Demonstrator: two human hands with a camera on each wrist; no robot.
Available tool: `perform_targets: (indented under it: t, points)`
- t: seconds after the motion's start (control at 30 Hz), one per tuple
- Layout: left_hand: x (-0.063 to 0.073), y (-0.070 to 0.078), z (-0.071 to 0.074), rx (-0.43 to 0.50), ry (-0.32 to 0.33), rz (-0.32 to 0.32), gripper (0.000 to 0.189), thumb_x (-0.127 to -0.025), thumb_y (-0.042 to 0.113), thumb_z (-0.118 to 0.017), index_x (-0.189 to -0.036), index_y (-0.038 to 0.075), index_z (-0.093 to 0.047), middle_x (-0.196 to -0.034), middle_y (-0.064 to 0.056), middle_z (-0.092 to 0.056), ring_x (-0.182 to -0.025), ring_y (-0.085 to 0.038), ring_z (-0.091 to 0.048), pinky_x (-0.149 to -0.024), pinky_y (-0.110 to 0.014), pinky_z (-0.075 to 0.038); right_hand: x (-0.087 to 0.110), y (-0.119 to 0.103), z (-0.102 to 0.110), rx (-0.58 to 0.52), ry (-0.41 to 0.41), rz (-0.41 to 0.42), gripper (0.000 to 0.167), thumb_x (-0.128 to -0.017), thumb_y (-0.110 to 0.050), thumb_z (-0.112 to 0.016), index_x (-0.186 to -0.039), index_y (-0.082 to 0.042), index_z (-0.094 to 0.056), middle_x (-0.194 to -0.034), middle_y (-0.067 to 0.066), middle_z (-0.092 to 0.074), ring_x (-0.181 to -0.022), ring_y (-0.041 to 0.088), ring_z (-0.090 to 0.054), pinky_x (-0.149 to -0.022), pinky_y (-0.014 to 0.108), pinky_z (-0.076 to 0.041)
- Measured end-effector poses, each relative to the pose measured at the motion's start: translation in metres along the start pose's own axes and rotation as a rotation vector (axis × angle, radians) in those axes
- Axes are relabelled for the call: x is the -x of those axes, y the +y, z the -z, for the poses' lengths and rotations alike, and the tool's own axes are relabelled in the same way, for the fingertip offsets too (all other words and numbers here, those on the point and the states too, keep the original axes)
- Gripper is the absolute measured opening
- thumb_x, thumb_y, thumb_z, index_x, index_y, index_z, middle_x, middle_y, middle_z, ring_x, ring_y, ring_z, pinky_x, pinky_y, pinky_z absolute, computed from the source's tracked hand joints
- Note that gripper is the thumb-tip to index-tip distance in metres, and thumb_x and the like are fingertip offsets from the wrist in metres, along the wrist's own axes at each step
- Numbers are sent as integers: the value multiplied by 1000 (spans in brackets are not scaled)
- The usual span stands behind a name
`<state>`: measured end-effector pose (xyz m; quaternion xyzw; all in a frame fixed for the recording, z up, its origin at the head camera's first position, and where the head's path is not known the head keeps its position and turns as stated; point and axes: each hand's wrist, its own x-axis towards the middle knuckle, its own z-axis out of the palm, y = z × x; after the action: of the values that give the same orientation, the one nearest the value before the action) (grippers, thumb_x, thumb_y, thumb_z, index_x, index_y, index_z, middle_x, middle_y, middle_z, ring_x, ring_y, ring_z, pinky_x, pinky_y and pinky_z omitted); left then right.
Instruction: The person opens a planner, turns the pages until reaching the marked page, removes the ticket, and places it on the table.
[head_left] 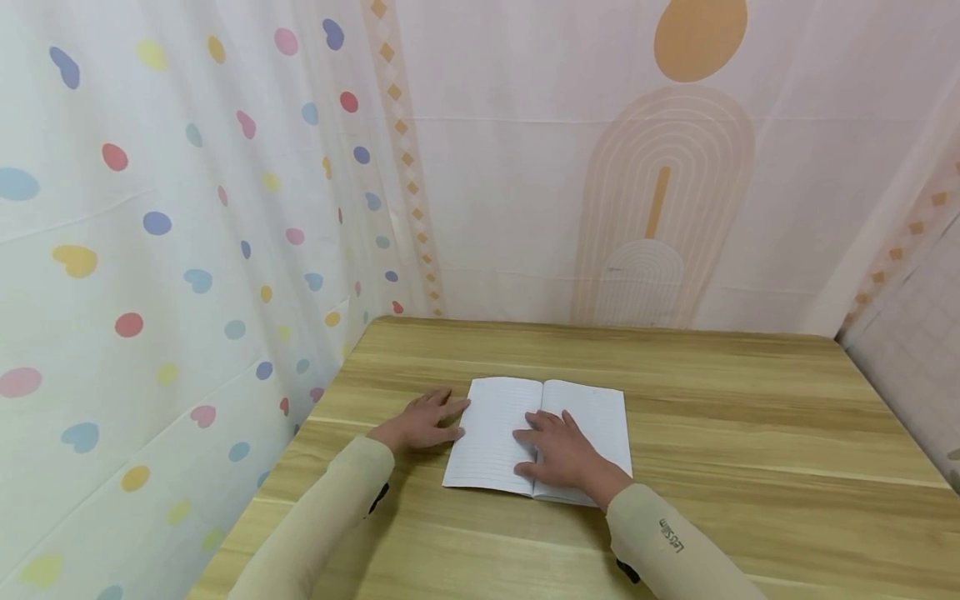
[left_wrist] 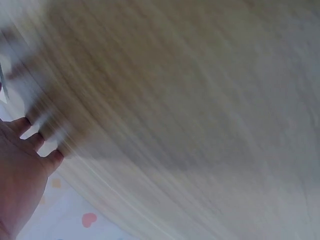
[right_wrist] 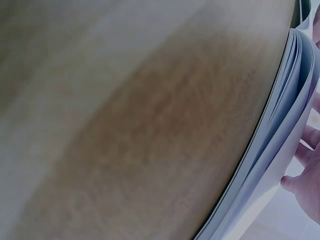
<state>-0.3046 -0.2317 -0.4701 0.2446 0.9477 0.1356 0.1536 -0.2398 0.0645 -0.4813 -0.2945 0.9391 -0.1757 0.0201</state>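
An open notebook (head_left: 491, 442) with lined white pages lies on the wooden table, its spine running away from me. My right hand (head_left: 558, 450) rests on the right page near the centre fold, fingers spread and reaching onto the left page. At the notebook's left edge is my left hand (head_left: 429, 422), its fingers spread, thumb and forefinger touching the page's side. In the right wrist view the notebook's stacked pages (right_wrist: 267, 135) show edge-on beside the right hand (right_wrist: 306, 170). The left wrist view catches part of the left hand (left_wrist: 25, 165) over the table.
The wooden table (head_left: 735, 433) extends on both sides of the notebook. A white curtain with coloured dots (head_left: 187, 292) hangs along the left, and a curtain with an arch pattern (head_left: 510, 208) hangs behind the table's far edge.
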Motion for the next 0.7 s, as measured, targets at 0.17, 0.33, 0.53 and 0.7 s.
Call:
perform_targets:
  t: [0.17, 0.33, 0.53, 0.7]
  points:
    - [1, 0, 0, -11, -6, 7, 63, -102, 46, -51, -156, 17, -36, -161, -24, -13, -146, -47, -12, -114, -62, -11, -1, 4, 4, -31, 30, 8, 56, -93, -44, -67, -139, -13, -59, -149, 17, -45, -141, 35, -36, -113, 61, -20]
    - [1, 1, 1, -1, -10, 5, 64, -101, 48, -52, -155, 17, -36, -161, -25, -13, -146, -48, -11, -115, -62, -10, 0, 19, 11, -69, 68, -36, 56, -95, -42, -65, -140, -10, -57, -150, 18, -44, -141, 37, -35, -114, 61, -19]
    - [2, 2, 2, 3, -8, 4, 65, -101, 47, -53, -155, 17, -37, -161, -26, -13, -146, -49, -12, -114, -63, -10, 7, 49, 24, -130, 133, -123, 58, -97, -38, -63, -141, -3, -54, -149, 25, -42, -139, 43, -35, -113, 61, -21]
    - [1, 2, 2, 1, -7, 4, 65, -100, 48, -54, -155, 17, -38, -161, -26, -14, -145, -49, -13, -114, -64, -11, 17, 71, 33, -140, 166, -191, 57, -97, -35, -62, -139, 2, -54, -145, 32, -43, -136, 48, -37, -110, 63, -25]
